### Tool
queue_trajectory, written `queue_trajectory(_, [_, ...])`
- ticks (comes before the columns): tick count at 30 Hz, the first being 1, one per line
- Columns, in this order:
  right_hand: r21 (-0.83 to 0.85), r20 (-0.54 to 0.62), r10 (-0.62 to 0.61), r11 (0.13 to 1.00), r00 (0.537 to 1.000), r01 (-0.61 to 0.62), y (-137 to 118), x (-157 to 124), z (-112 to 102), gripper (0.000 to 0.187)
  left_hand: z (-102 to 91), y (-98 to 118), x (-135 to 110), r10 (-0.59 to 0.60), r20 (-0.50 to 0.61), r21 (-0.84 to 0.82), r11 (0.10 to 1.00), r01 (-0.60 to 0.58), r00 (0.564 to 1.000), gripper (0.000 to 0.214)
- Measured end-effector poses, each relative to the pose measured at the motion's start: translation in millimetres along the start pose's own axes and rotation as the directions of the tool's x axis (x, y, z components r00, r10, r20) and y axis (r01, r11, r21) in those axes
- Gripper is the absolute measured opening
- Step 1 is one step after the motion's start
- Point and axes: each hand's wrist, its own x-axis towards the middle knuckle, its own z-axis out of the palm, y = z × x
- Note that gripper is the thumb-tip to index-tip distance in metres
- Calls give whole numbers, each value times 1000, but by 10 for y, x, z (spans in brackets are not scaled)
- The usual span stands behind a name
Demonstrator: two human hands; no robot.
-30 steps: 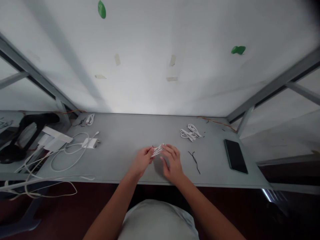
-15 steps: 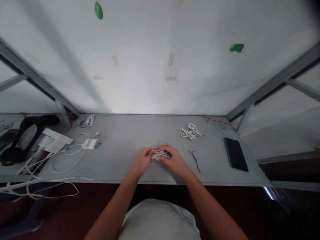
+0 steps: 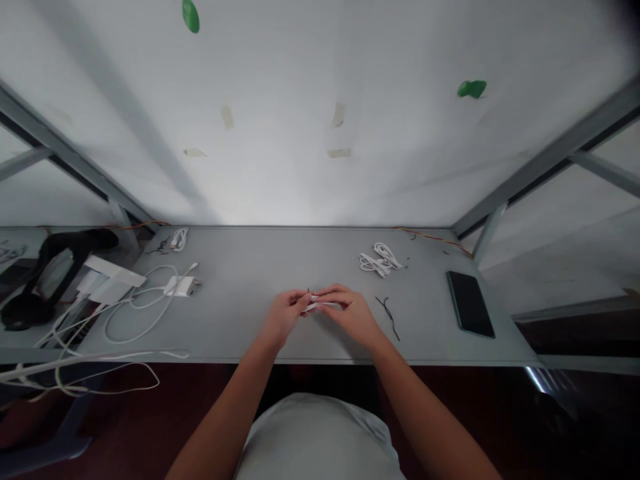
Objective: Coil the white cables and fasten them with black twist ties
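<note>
Near the front middle of the grey shelf, a folded white cable [image 3: 320, 305] is pinched between my two hands. My left hand [image 3: 284, 315] is closed on its left end, where a short dark tip, perhaps a twist tie, pokes up. My right hand [image 3: 350, 315] grips the right part with thumb and fingers, which cover much of the bundle. Black twist ties [image 3: 388, 317] lie just right of my right hand. Beyond them rest white cable bundles [image 3: 380, 260], neatly looped.
A dark phone [image 3: 471, 303] lies at the right. On the left are a white charger [image 3: 180, 286] with its cable, a white box-like power block [image 3: 113, 280], a black strap-like item [image 3: 50, 273] and a small cable coil [image 3: 179, 239]. A white wall [image 3: 300, 180] stands behind the shelf [image 3: 240, 267].
My fingers have closed further over the white cable, so less of it shows and it looks flatter. The view has shifted slightly; the other things on the shelf stay put.
</note>
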Motion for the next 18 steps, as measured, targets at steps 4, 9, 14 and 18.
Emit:
queue_trajectory(4, [19,0,40,999,999,-40,63,18,-12,12,1,5,3,-19,82,-74,997,25,996,49])
queue_trajectory(9, [19,-26,36,999,999,-36,122,23,-23,11,-35,18,11,-95,161,-119,986,115,982,46])
queue_trajectory(14, [56,-51,-8,998,999,11,145,-9,2,7,-51,64,14,-155,202,-213,957,198,967,38])
queue_trajectory(18, [-25,-10,-93,995,996,93,132,-48,-4,9,-60,67,21,-196,203,-240,940,243,959,35])
